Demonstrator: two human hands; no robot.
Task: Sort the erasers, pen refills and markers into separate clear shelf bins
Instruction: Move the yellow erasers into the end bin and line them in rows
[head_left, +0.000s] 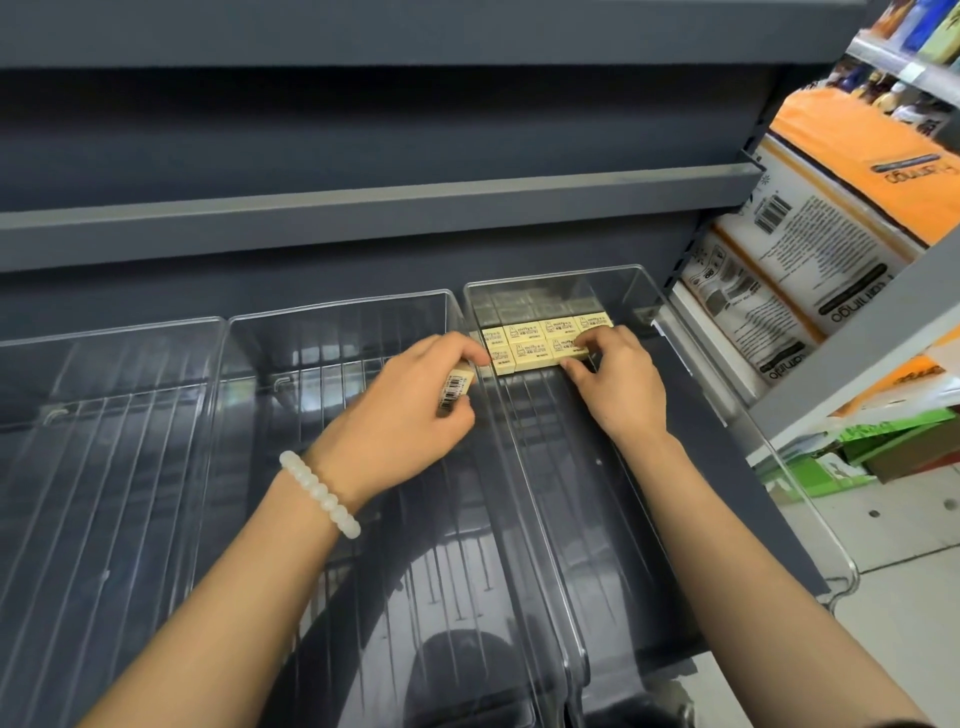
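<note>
With the right hand (618, 384) pinching an eraser (571, 349) in the right bin (644, 291), press it flush against the rows, then add the left hand's (410, 410) gripped eraser (456, 391) beside.

Shop: grey shelving (363, 218), stocked goods (810, 228) alongside.

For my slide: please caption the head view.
Right hand arranges erasers in clear bin; left hand holds another.
</note>
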